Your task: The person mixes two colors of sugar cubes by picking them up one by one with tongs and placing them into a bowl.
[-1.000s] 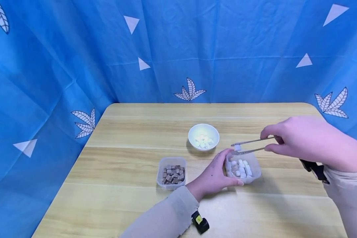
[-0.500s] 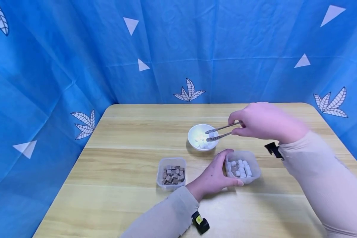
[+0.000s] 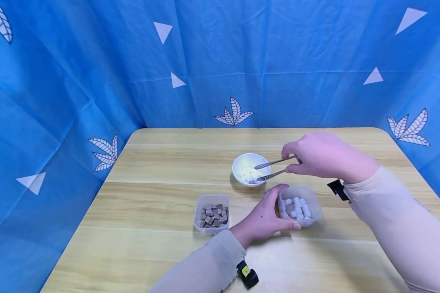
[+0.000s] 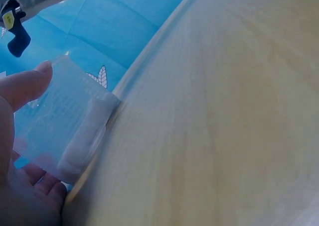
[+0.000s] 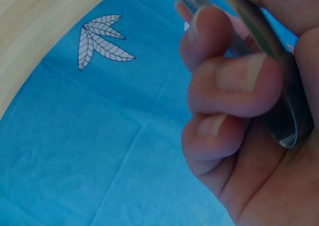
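My left hand (image 3: 262, 219) grips a clear plastic container (image 3: 308, 222) holding several small white cubes (image 3: 298, 207). In the left wrist view, the thumb lies along one side of this container (image 4: 60, 111) and fingers curl beneath the other. My right hand (image 3: 324, 156) holds metal tongs (image 3: 275, 162), their patterned tips spread apart over the white bowl (image 3: 238, 173). White pieces (image 3: 247, 175) lie inside that bowl. The right wrist view has the fingers curled around the tongs' rear end (image 5: 289, 116); the tips are out of its frame.
A second clear container (image 3: 212, 230) with several brown cubes (image 3: 215, 215) stands left of my left wrist. All of it sits on a wooden table (image 3: 139, 244). A blue patterned curtain (image 3: 300, 97) hangs behind the table and along its left side.
My right hand has carried a white cube in the tongs from the container leftward to the bowl. The tongs' tips have since spread wider and dropped slightly. My left hand stays put.
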Available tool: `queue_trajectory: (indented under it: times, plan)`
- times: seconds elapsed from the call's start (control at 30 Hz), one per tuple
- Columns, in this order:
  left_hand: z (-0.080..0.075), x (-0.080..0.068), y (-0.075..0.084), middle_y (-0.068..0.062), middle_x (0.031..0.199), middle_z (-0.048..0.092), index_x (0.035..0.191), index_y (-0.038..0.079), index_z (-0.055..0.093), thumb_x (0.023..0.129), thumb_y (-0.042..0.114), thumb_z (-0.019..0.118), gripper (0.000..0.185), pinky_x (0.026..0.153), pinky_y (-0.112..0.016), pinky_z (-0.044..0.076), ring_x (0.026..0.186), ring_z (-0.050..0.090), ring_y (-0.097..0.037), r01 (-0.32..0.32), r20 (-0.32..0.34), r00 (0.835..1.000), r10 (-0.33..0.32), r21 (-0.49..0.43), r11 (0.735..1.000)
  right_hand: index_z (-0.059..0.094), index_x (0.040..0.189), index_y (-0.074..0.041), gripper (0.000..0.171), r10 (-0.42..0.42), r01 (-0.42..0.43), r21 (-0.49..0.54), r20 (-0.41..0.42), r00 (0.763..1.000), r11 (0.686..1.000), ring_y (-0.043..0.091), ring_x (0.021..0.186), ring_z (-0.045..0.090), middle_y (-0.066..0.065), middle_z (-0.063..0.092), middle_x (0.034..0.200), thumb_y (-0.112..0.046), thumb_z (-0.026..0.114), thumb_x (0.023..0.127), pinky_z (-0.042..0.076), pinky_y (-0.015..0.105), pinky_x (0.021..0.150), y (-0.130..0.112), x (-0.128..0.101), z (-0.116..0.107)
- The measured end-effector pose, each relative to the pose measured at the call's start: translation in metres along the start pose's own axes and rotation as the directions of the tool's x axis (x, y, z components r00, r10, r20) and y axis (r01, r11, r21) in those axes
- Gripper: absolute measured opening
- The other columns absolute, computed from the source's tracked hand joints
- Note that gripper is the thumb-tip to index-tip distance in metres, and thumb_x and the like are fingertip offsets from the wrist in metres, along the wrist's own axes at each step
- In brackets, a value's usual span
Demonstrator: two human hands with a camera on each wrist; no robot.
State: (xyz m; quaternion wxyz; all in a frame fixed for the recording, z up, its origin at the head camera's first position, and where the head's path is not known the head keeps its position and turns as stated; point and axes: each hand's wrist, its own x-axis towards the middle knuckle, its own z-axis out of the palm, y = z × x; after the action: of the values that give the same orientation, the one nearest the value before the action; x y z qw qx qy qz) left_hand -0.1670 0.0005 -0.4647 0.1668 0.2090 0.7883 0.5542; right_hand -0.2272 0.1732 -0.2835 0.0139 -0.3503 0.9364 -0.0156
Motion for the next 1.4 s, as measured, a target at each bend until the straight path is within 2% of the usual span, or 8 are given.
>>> queue_trajectory:
  times: [0.2, 0.3, 0.5, 0.57, 0.73, 0.9, 1.07, 1.4]
  plan:
    - [0.000, 0.001, -0.001, 0.011, 0.151, 0.038, 0.155, 0.031, 0.031, 0.076, 0.035, 0.090, 0.099, 0.117, -0.036, 0.029, 0.138, 0.036, -0.007, -0.008, 0.001, 1.000, 0.008, -0.011, 1.000, 0.074, 0.101, -0.020, 0.019, -0.025, 0.026, 0.027, -0.041, 0.999, 0.999, 0.004, 0.055, 0.045, -0.015, 0.052, 0.061, -0.031, 0.079, 0.086, 0.043, 0.031, 0.052, 0.002, -0.019, -0.006]
    - [0.001, 0.002, -0.001, 0.013, 0.150, 0.040, 0.155, 0.033, 0.031, 0.075, 0.035, 0.091, 0.100, 0.117, -0.036, 0.029, 0.138, 0.037, -0.007, -0.002, -0.003, 1.000, 0.002, -0.009, 1.000, 0.074, 0.099, -0.022, 0.017, -0.020, 0.021, 0.016, -0.052, 0.998, 1.000, 0.003, 0.054, 0.044, -0.016, 0.051, 0.062, -0.031, 0.079, 0.086, 0.042, 0.030, 0.052, 0.005, -0.031, -0.009]
    - [0.002, 0.001, 0.000, 0.012, 0.139, 0.047, 0.148, 0.032, 0.039, 0.072, 0.037, 0.092, 0.092, 0.113, -0.032, 0.034, 0.124, 0.047, -0.005, 0.027, -0.014, 1.000, -0.027, -0.024, 0.999, 0.072, 0.098, -0.028, 0.016, 0.010, -0.011, -0.029, -0.043, 0.999, 1.000, 0.001, 0.053, 0.040, -0.019, 0.046, 0.060, -0.035, 0.080, 0.085, 0.038, 0.028, 0.051, 0.016, -0.054, -0.011]
    - [0.002, 0.001, -0.001, 0.011, 0.141, 0.045, 0.148, 0.032, 0.038, 0.073, 0.036, 0.092, 0.093, 0.113, -0.032, 0.033, 0.125, 0.047, -0.005, 0.023, -0.016, 1.000, -0.023, -0.031, 0.999, 0.072, 0.096, -0.031, 0.016, 0.024, -0.027, -0.053, -0.044, 0.999, 0.998, 0.001, 0.052, 0.039, -0.020, 0.043, 0.058, -0.037, 0.080, 0.084, 0.036, 0.027, 0.050, 0.018, -0.060, -0.011]
    - [0.002, 0.001, -0.001, 0.011, 0.155, 0.034, 0.156, 0.037, 0.028, 0.073, 0.035, 0.092, 0.105, 0.118, -0.038, 0.027, 0.138, 0.037, -0.008, 0.021, -0.025, 0.999, -0.022, -0.026, 0.999, 0.070, 0.094, -0.037, 0.018, 0.048, -0.049, -0.081, -0.018, 0.999, 0.995, 0.000, 0.051, 0.037, -0.021, 0.040, 0.056, -0.041, 0.082, 0.081, 0.032, 0.027, 0.049, 0.023, -0.068, -0.008]
    - [0.001, 0.002, -0.002, 0.013, 0.152, 0.037, 0.156, 0.031, 0.030, 0.073, 0.032, 0.092, 0.104, 0.118, -0.036, 0.027, 0.137, 0.038, -0.007, 0.011, -0.022, 1.000, -0.012, -0.046, 0.999, 0.070, 0.093, -0.037, 0.016, 0.056, -0.054, -0.058, 0.036, 0.998, 0.997, 0.000, 0.053, 0.039, -0.022, 0.044, 0.059, -0.040, 0.081, 0.082, 0.035, 0.027, 0.049, 0.026, -0.071, 0.004]
    - [0.002, 0.002, -0.003, 0.014, 0.149, 0.040, 0.155, 0.032, 0.032, 0.073, 0.030, 0.092, 0.102, 0.116, -0.035, 0.028, 0.133, 0.041, -0.005, -0.001, -0.019, 1.000, 0.000, -0.052, 0.999, 0.072, 0.094, -0.032, 0.016, 0.059, -0.060, 0.001, 0.058, 0.997, 0.998, 0.001, 0.056, 0.044, -0.021, 0.052, 0.065, -0.037, 0.082, 0.082, 0.040, 0.029, 0.050, 0.030, -0.070, 0.023]
    - [0.003, 0.003, -0.002, 0.013, 0.150, 0.040, 0.156, 0.031, 0.031, 0.072, 0.030, 0.093, 0.104, 0.115, -0.034, 0.031, 0.131, 0.044, -0.007, -0.008, -0.018, 1.000, 0.007, -0.015, 1.000, 0.073, 0.091, -0.032, 0.012, 0.122, -0.131, 0.091, 0.095, 0.988, 0.987, 0.005, 0.057, 0.046, -0.019, 0.055, 0.068, -0.034, 0.081, 0.082, 0.041, 0.029, 0.053, 0.035, -0.065, 0.051]
